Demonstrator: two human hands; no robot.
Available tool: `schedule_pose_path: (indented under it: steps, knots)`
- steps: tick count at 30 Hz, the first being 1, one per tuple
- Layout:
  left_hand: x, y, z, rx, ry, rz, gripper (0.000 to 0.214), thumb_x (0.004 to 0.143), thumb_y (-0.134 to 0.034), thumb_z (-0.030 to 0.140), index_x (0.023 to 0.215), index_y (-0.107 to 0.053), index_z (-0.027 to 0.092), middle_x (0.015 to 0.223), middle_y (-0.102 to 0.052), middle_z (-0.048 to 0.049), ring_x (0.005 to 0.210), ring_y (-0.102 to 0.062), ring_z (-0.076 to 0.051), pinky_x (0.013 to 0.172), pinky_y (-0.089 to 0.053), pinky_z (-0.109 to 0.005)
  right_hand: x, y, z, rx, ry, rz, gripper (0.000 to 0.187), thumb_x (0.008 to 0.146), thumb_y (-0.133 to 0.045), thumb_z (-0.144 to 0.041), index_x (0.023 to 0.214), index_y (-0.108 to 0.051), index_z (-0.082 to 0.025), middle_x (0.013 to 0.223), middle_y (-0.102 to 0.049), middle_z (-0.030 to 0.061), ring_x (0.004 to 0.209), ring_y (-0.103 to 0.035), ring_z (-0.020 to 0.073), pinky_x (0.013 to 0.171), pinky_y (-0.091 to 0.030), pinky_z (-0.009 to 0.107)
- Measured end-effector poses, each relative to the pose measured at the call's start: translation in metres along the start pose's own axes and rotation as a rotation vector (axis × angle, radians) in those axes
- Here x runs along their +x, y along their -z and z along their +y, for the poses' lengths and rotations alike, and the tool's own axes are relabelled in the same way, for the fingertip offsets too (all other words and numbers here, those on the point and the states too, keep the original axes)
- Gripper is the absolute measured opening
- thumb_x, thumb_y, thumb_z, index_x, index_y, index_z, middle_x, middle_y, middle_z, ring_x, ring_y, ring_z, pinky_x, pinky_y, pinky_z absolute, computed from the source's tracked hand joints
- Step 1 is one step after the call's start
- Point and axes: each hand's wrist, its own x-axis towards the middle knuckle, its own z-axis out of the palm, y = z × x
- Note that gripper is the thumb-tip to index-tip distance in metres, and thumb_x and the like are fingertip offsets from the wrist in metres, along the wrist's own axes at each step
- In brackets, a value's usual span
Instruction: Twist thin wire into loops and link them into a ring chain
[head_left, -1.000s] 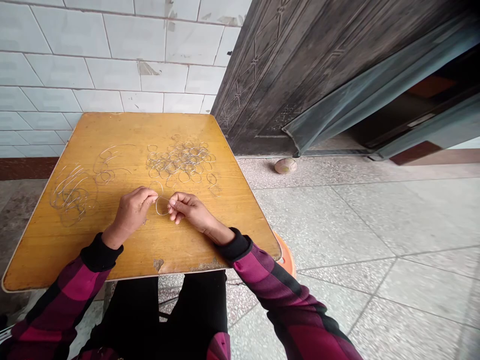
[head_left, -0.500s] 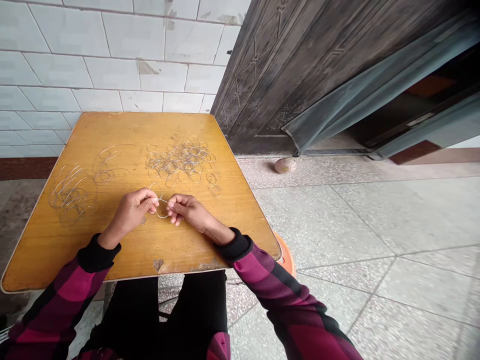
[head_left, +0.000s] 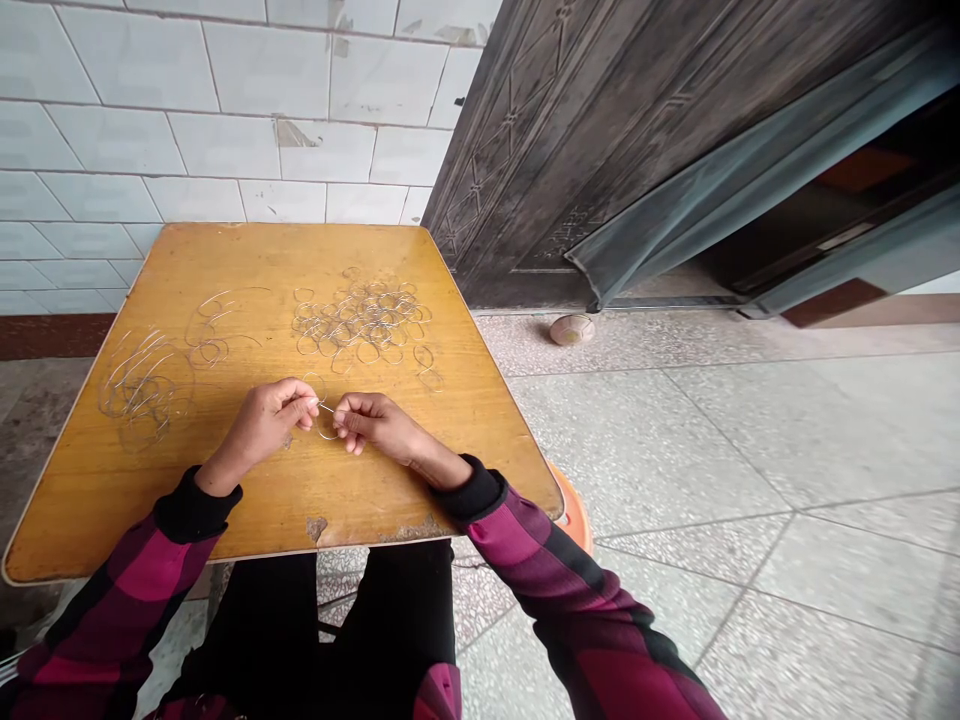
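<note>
My left hand [head_left: 276, 418] pinches a thin silvery wire [head_left: 325, 406] between thumb and forefinger, above the near half of the wooden table [head_left: 247, 515]. Close on its right, my right hand [head_left: 375, 428] grips the same wire with closed fingertips. The wire spans the small gap between the hands, and curved parts of it show above and below the fingers. Beyond the hands lies a pile of wire rings [head_left: 364, 322]. Left of my left hand is a heap of loose curved wires [head_left: 146, 390], with a few more wires [head_left: 214, 335] between the two groups.
A white tiled wall [head_left: 225, 130] borders the table's far side. To the right stand a dark carved wooden door [head_left: 525, 170] and a grey-blue curtain [head_left: 675, 220]. A roundish object [head_left: 571, 330] rests on the floor. An orange stool [head_left: 574, 510] shows beside the table's right corner.
Both hands stay nearly in place, still pinching the wire. The wire's loops have shifted slightly between the fingers, and the upper loop shows more faintly.
</note>
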Motion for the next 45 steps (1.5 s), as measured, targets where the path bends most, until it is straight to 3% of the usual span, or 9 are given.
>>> schedule_pose_path:
  steps: [21,35,45]
  knots:
    - [-0.001,-0.0021,0.0018,-0.01,0.018,-0.018,0.017,0.082,-0.055,0.029,0.072,-0.062,0.017,0.059,-0.064,-0.0005,0.055,-0.061,-0.013,0.055,-0.045,-0.023,0.0014,-0.0011,-0.0004,-0.11,-0.022,0.006,0.022,0.083,-0.059,-0.032,0.07,-0.055,-0.015,0.062,-0.055,-0.0032,0.05,-0.054,0.006,0.047,-0.044,0.017]
    - [0.0001,-0.0037,0.0057,-0.029,0.026,-0.017,0.017,0.082,-0.055,0.027,0.07,-0.064,0.017,0.057,-0.065,-0.0001,0.052,-0.062,-0.012,0.053,-0.049,-0.022,-0.0017,-0.0039,-0.0015,-0.118,0.062,0.084,0.02,0.083,-0.058,-0.035,0.075,-0.057,-0.016,0.06,-0.055,-0.0035,0.048,-0.053,0.0064,0.046,-0.043,0.018]
    - [-0.0004,-0.0043,0.007,-0.123,0.071,-0.041,0.013,0.072,-0.066,0.028,0.077,-0.069,0.016,0.064,-0.071,-0.0024,0.058,-0.068,-0.016,0.051,-0.053,-0.023,-0.0067,-0.0063,-0.0061,-0.365,0.158,0.133,0.021,0.087,-0.052,-0.033,0.073,-0.056,-0.017,0.053,-0.056,-0.0036,0.046,-0.049,0.0076,0.049,-0.038,0.02]
